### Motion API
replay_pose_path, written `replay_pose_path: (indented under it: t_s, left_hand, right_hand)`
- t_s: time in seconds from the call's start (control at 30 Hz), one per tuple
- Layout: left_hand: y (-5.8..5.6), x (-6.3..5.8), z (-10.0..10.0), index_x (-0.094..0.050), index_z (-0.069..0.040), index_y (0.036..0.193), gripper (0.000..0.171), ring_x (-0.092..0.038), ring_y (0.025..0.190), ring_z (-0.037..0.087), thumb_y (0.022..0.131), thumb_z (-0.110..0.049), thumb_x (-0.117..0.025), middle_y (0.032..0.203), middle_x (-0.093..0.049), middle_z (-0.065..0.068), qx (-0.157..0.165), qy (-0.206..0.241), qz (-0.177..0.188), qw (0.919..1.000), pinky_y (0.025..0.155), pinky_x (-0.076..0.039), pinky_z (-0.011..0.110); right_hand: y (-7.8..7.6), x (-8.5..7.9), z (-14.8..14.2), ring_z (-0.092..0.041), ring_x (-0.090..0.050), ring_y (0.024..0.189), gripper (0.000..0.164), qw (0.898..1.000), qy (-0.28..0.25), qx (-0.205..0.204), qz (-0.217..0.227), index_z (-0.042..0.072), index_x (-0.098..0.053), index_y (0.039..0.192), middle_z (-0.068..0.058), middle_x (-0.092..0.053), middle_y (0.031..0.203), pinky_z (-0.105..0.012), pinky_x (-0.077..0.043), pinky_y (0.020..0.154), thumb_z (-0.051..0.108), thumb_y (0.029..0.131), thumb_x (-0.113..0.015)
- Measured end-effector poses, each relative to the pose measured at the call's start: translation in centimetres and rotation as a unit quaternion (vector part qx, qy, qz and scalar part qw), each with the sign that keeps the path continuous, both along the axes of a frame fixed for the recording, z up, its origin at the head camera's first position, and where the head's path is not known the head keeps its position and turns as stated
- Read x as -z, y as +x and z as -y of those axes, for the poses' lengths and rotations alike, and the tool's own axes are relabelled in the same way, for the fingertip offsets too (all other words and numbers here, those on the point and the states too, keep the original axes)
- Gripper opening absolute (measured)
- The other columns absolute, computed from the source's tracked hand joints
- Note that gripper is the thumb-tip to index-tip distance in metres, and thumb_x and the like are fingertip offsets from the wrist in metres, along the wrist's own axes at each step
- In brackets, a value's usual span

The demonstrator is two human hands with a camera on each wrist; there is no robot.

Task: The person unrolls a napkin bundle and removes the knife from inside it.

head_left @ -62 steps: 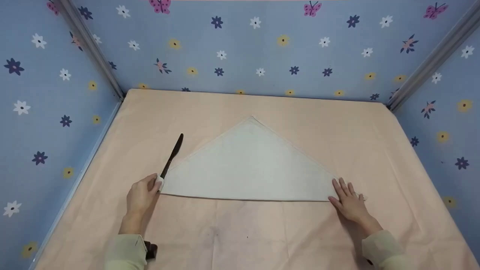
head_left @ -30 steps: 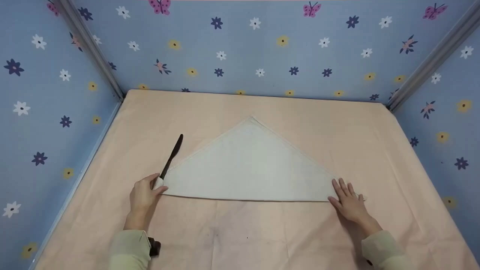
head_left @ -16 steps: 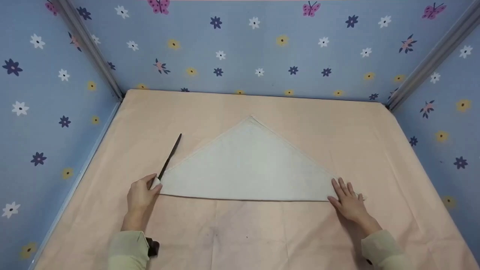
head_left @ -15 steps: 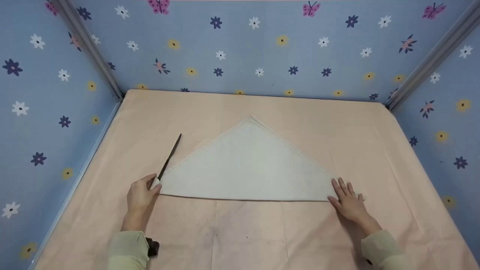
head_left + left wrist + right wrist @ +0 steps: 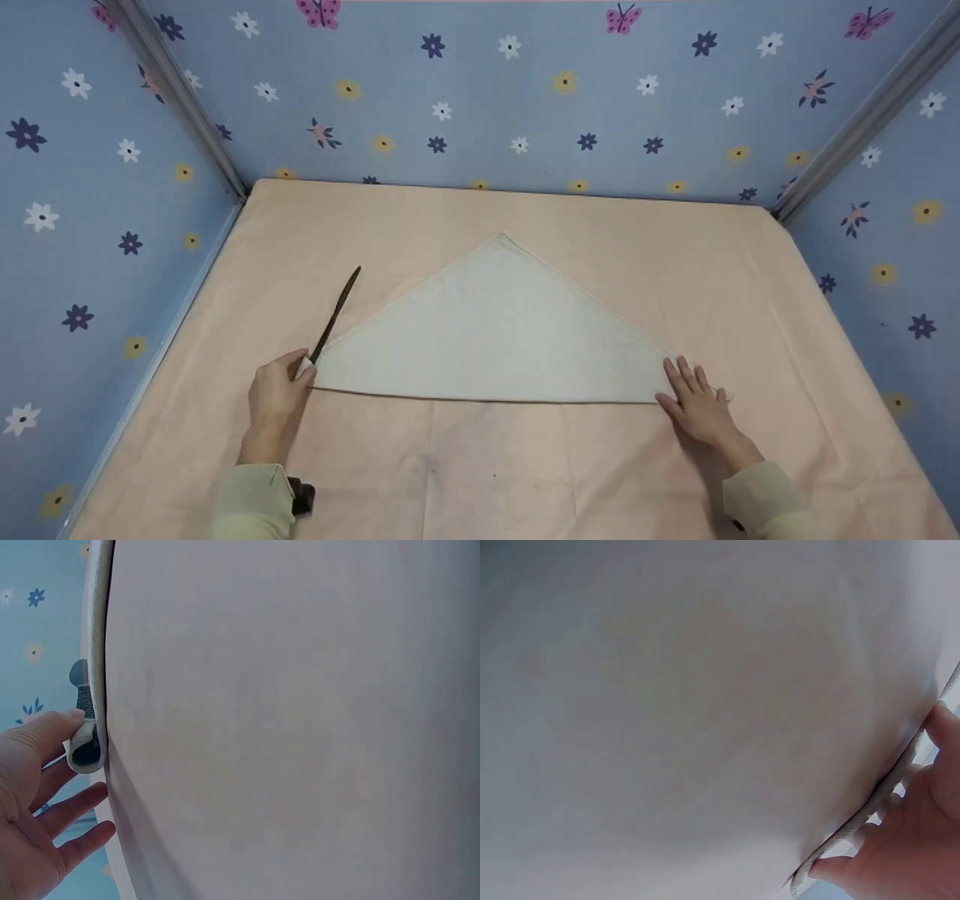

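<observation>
A white cloth napkin [image 5: 495, 330], folded into a triangle, lies flat with its point toward the back wall. At its left corner my left hand [image 5: 274, 394] pinches a small cloth fold wrapped round the lower part of a dark table knife [image 5: 337, 309]. The knife's upper part sticks out toward the back, seen nearly edge-on. In the left wrist view, my thumb presses the rolled cloth corner [image 5: 80, 739] with dark metal inside it, while the other fingers extend loosely. My right hand [image 5: 699, 401] rests with straight, spread fingers on the napkin's right corner, covering most of it.
A peach cloth [image 5: 480, 472] with slight creases covers the table. Blue flowered panels [image 5: 480, 97] stand at the back and on both sides, with grey metal posts [image 5: 184, 97] at the corners. A dark device [image 5: 301, 496] is strapped at the left wrist.
My left hand moves slightly right, then back left with the wrapped knife. The knife has turned from its broad side to a narrower view, its tip shifting slightly left. The right hand stays put.
</observation>
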State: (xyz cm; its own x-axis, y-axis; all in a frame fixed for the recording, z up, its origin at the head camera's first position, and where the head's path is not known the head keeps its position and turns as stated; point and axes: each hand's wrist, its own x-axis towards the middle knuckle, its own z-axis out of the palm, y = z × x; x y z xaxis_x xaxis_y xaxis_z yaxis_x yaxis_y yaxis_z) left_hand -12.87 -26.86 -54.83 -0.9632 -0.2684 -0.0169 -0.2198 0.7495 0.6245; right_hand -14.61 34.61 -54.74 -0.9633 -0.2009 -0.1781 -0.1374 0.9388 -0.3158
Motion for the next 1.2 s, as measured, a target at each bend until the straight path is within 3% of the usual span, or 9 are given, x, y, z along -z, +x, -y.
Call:
replay_pose_path:
  t_s: [0.27, 0.8, 1.2]
  left_hand:
    - [0.2, 0.1, 0.6, -0.056, 0.004, 0.114, 0.033, -0.053, 0.102, 0.038, 0.085, -0.010, -0.059, 0.109, -0.057, 0.024, 0.008, -0.005, -0.020, 0.9998, 0.086, -0.041, 0.047]
    - [0.3, 0.1, 1.1, -0.055, 0.002, 0.116, 0.036, -0.051, 0.106, 0.036, 0.086, -0.017, -0.059, 0.113, -0.055, 0.023, 0.003, 0.021, 0.010, 0.9997, 0.090, -0.039, 0.045]
    - [0.5, 0.0, 1.0, -0.056, 0.005, 0.114, 0.035, -0.053, 0.102, 0.036, 0.084, -0.013, -0.061, 0.107, -0.058, 0.024, 0.005, 0.006, -0.031, 0.9995, 0.087, -0.041, 0.046]
  right_hand:
    - [0.1, 0.1, 0.0, -0.046, -0.004, 0.128, 0.067, 1.000, 0.004, 0.004, 0.001, 0.002, -0.017, 0.140, -0.023, -0.008, 0.144, -0.071, -0.002, 0.089, 0.044, 0.092, -0.037]
    - [0.1, 0.1, 0.0, -0.047, -0.003, 0.128, 0.067, 1.000, 0.007, 0.007, 0.005, 0.002, -0.017, 0.140, -0.023, -0.007, 0.144, -0.071, -0.001, 0.089, 0.044, 0.092, -0.037]
    - [0.0, 0.0, 0.1, -0.046, -0.004, 0.128, 0.065, 1.000, -0.003, -0.003, -0.004, 0.001, -0.019, 0.140, -0.024, -0.009, 0.144, -0.071, -0.002, 0.089, 0.041, 0.092, -0.039]
